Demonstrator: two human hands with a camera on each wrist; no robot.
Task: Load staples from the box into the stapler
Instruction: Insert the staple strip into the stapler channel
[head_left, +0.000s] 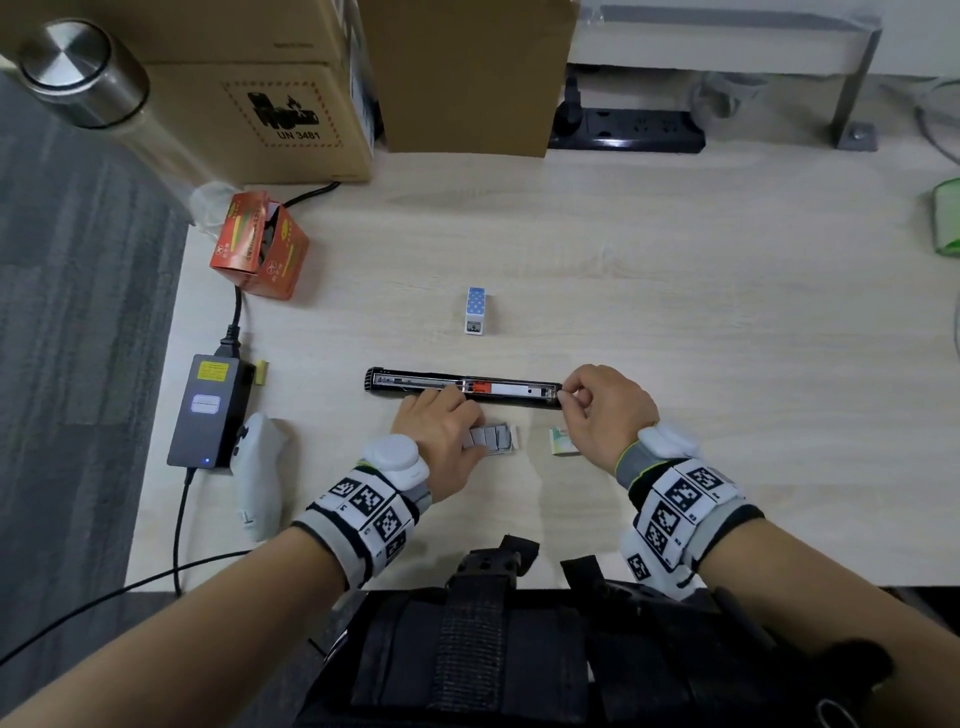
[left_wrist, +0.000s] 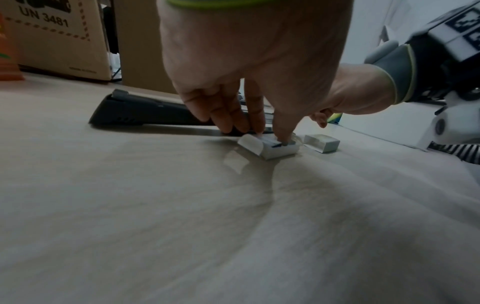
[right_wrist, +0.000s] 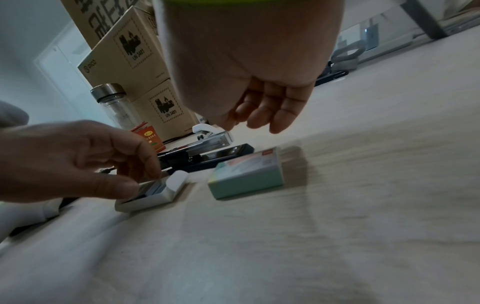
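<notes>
The left hand (head_left: 441, 431) works the open tray of the staple box (left_wrist: 279, 149), thumb and fingertips curled onto a staple strip (head_left: 488, 435) directly under that grip. Just beyond it lies the opened stapler (head_left: 465, 388), long axis running left-right across the bench (head_left: 675, 291). The right hand (head_left: 605, 410) pinches the stapler's right end — the left is nearer the staples.

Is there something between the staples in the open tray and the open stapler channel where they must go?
Nothing visible blocks that short path. The staple tray lies just in front of the opened stapler, with bare desk between. The left hand already touches the staples; the right hand sits at the stapler's right end.
</notes>
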